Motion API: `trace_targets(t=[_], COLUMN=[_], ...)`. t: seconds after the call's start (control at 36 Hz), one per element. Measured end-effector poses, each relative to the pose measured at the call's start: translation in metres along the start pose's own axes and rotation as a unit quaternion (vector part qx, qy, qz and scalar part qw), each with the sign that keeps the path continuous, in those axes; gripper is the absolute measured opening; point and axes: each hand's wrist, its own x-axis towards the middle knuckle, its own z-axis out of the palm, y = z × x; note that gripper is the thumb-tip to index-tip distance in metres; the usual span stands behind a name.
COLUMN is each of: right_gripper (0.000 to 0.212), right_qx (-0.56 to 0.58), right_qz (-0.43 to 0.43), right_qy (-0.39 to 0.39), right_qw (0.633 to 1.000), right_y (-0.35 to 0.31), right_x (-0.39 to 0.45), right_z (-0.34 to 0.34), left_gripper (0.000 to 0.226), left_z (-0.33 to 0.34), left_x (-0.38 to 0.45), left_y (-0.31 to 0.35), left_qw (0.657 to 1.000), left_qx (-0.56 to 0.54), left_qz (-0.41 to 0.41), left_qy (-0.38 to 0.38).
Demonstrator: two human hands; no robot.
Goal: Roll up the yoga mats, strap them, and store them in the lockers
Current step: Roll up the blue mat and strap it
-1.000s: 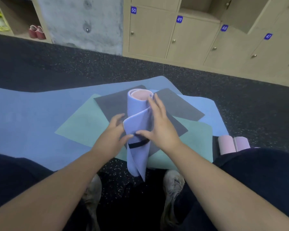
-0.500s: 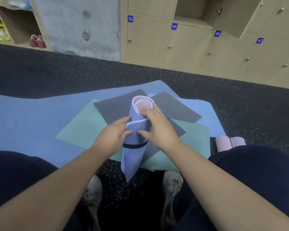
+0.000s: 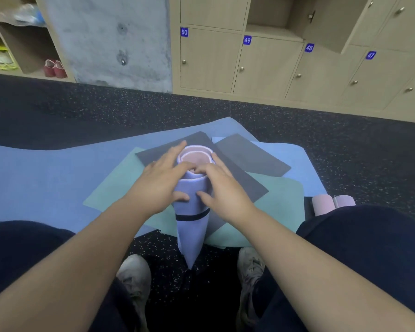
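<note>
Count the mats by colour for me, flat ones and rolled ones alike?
Blue flat mats: 2
Teal flat mat: 1
Dark grey flat mats: 2
Lilac rolled mat: 1
Pink rolled mats: 2
Total: 8

Your single head-worn camera looks forward and steeply down, close over your hands, taking in the floor (image 3: pixel 345 144) and lockers (image 3: pixel 261 65) ahead.
</note>
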Motion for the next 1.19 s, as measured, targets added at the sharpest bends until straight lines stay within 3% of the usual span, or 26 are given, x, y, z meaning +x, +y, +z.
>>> trace_targets(t=[0.08,0.17,0.28,0.39,0.53,0.67,0.97,1.08,1.19], right_gripper=[0.062,0.084,0.109,0.098,0.101,0.119,0.097,0.092,0.088], right_qx=[-0.009,0.001,0.056,0.041,0.01,-0.095,-0.252,-0.254,-0.277], right_qz=[0.006,0.055,0.138,0.147,0.113,0.129,0.028,0.02,0.011], right_qy=[0.025,0.063,0.008,-0.061,-0.064,-0.032,0.031,0.041,0.031], right_qw=[1.0,0.997,0.989,0.986,0.991,0.987,0.967,0.966,0.96], right_y=[-0.004,-0.001,0.005,0.011,0.015,0.025,0.03,0.031,0.027], right_x=[-0.002,-0.001,-0.001,-0.005,-0.008,-0.009,-0.014,-0.014,-0.012], right_z=[0.0,-0.002,-0.003,0.005,0.012,0.013,0.007,0.002,-0.003], left_gripper=[0.046,0.049,0.04,0.029,0.023,0.037,0.012,0.016,0.065], left_z=[0.003,0.004,0.0,-0.008,-0.019,-0.021,-0.014,-0.012,-0.008], left_x=[0.002,0.002,0.001,-0.003,-0.011,-0.016,-0.026,-0.023,-0.025], left_y=[0.0,0.0,0.001,0.003,0.009,0.002,0.011,0.009,0.008], left_qw=[1.0,0.999,0.991,0.969,0.929,0.874,0.794,0.809,0.873], left_qx=[0.001,-0.023,-0.08,-0.134,-0.223,-0.352,-0.484,-0.467,-0.335], left_qz=[-0.007,-0.001,-0.028,-0.083,-0.164,-0.235,-0.283,-0.275,-0.266], left_qy=[-0.001,0.027,0.108,0.191,0.247,0.238,0.236,0.227,0.235])
